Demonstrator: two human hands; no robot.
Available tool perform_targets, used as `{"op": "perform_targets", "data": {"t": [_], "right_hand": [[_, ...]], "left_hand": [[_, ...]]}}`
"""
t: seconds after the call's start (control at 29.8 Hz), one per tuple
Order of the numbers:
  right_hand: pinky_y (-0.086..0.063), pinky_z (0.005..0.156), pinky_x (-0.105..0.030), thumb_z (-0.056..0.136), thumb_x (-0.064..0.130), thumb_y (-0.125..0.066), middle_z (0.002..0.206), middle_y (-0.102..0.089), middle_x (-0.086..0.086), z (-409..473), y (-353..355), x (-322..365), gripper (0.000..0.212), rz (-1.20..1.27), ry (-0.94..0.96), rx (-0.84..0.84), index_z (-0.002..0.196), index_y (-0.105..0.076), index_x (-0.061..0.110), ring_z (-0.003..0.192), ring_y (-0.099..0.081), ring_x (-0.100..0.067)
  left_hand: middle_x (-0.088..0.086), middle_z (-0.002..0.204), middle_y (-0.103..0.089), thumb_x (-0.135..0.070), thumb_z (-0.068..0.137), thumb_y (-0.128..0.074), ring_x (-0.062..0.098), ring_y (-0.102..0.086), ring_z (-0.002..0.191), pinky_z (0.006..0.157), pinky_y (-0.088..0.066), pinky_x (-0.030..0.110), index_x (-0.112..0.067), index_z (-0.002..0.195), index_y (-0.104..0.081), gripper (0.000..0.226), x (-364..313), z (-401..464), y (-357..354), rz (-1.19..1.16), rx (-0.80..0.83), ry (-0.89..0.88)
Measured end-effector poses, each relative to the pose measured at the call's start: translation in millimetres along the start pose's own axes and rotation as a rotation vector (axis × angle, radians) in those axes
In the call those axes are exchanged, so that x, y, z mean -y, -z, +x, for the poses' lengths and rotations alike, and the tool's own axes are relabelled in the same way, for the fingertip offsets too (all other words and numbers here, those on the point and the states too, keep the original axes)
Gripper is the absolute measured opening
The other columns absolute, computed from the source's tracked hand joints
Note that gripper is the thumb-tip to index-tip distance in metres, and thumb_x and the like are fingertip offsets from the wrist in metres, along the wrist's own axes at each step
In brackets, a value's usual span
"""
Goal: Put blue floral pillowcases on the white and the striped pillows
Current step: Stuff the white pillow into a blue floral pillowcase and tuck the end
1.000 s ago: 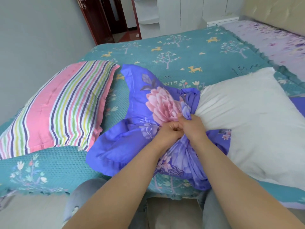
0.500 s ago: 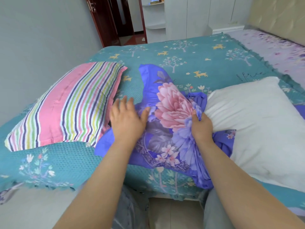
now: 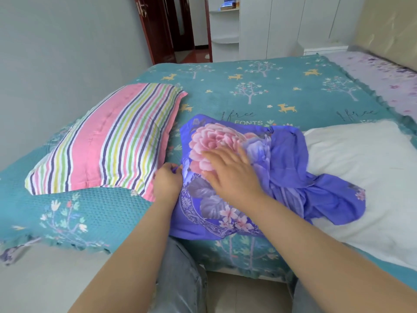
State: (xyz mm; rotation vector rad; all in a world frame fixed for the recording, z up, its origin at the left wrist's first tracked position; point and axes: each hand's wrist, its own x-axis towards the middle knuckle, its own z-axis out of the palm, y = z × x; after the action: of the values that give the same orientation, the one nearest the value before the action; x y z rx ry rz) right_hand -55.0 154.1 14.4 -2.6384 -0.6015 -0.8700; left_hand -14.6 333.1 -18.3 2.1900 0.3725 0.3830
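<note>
On the bed [image 3: 282, 91], at six o'clock between both pillows, the blue floral pillowcase [image 3: 228, 195] is now lying spread; the left hand [image 3: 168, 181] is pinching its edge, the right hand [image 3: 232, 175], having let go, is smoothing flat-fingered, readying the opening

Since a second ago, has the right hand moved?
Yes. The right hand has left the bunched cloth beside the white pillow and gone left toward the striped pillow, now lying flat on the pillowcase flower.

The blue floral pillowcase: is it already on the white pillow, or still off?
Still off. The blue floral pillowcase lies bunched beside the bare white pillow, one end draped on it.
</note>
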Motion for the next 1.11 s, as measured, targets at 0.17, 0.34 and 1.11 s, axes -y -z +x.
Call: {"op": "perform_targets", "data": {"t": [0.17, 0.34, 1.11], "right_hand": [[0.005, 0.115, -0.035, 0.095, 0.052, -0.036, 0.152, -0.031, 0.009, 9.8, -37.8, 10.0, 0.051, -0.087, 0.026, 0.537, 0.14, -0.041, 0.028, 0.143, -0.017, -0.01], [-0.016, 0.11, -0.032, 0.1, 0.045, -0.024, 0.135, -0.053, 0.003, -5.6, -38.8, -19.5, 0.043, -0.072, -0.13, 0.537, 0.131, -0.048, 0.026, 0.13, -0.042, -0.015], [-0.04, 0.091, -0.035, 0.091, 0.036, -0.052, 0.119, -0.051, -0.011, 123.7, -53.5, -34.8, 0.034, -0.234, -0.137, 0.494, 0.115, -0.055, 0.012, 0.117, -0.047, -0.028]], "left_hand": [[0.007, 0.062, -0.055, -0.018, 0.085, -0.068, 0.018, -0.048, 0.061, 0.064, -0.045, 0.031, -0.014, 0.063, -0.057, 0.025, 15.4, 7.2, 7.9, -0.53, -0.028, 0.312], [-0.003, 0.069, -0.059, -0.026, 0.088, -0.063, 0.015, -0.054, 0.066, 0.066, -0.041, 0.026, -0.017, 0.075, -0.059, 0.016, -10.1, -7.7, 8.2, -0.261, -0.12, -0.137], [0.007, 0.115, -0.063, -0.054, 0.092, -0.041, 0.031, -0.057, 0.11, 0.091, -0.045, 0.041, -0.032, 0.143, -0.032, 0.056, -10.4, 38.0, -29.4, 0.361, 0.283, -0.187]]}}
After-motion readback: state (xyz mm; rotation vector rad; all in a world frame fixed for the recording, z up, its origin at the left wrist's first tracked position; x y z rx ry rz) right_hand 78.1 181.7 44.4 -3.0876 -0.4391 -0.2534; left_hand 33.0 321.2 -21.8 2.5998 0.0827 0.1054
